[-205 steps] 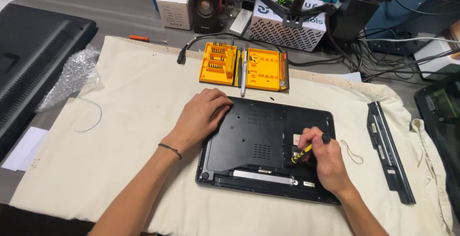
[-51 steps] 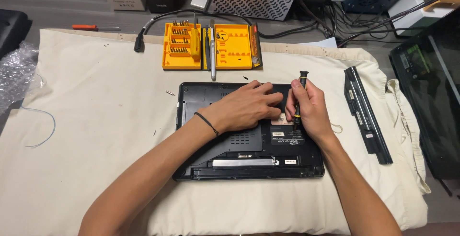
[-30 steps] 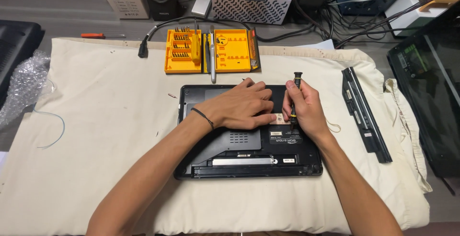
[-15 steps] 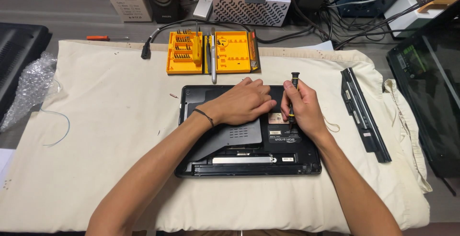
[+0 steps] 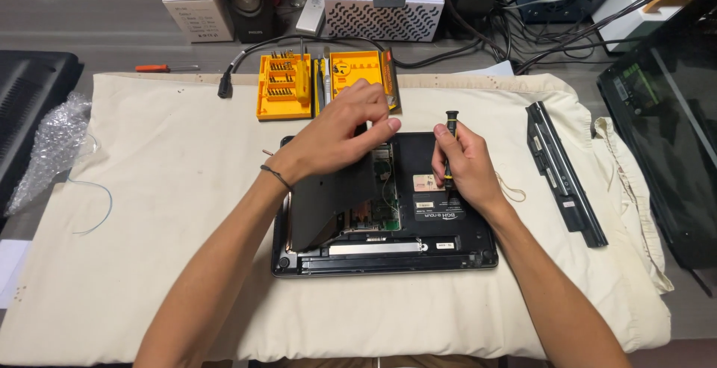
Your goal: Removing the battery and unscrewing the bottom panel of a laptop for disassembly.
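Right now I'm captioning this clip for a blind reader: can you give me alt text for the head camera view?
A person's left hand lifts a black cover panel off the underside of an upturned black laptop, exposing the green circuit board, while the right hand holds a small screwdriver upright. The laptop lies on a cream cloth, with an orange bit case behind and a black battery at right.
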